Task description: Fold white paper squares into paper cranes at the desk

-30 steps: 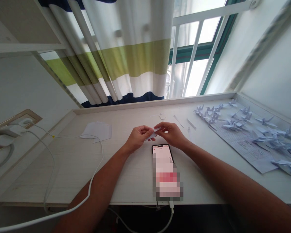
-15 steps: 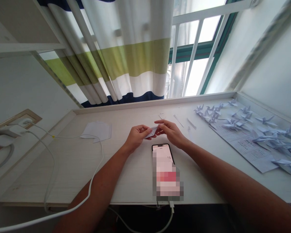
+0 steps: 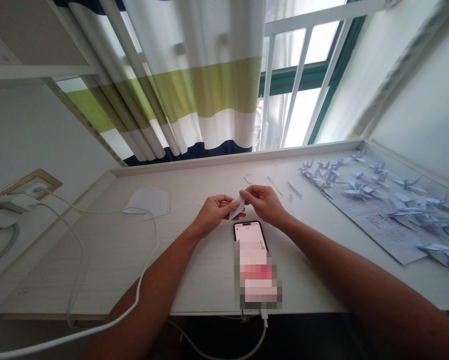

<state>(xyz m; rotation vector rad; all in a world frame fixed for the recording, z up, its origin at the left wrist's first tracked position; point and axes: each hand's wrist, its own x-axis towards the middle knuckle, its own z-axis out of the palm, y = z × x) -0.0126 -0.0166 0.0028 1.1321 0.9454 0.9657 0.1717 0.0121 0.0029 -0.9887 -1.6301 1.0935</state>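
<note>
Between my two hands is a small piece of folded white paper (image 3: 237,208), held above the desk just beyond the phone. My left hand (image 3: 214,215) grips it from the left, with the thumb on its face and the fingers behind. My right hand (image 3: 264,202) pinches its upper right corner between thumb and fingertips. The paper stands tilted, and my fingers cover part of it. Directly below my hands a phone (image 3: 251,250) lies screen up, its lower part blurred, with a cable plugged into its near end.
Several white paper cranes (image 3: 363,187) sit at the right, some on a printed sheet (image 3: 374,225). A stack of white paper (image 3: 153,200) lies at the left. Thin paper strips (image 3: 294,190) are scattered behind my hands. A white charging cable (image 3: 149,270) crosses over my left forearm.
The folded paper has turned more upright. My right fingers, spread along it before, have drawn together into a pinch at its top corner. My left hand keeps its grip.
</note>
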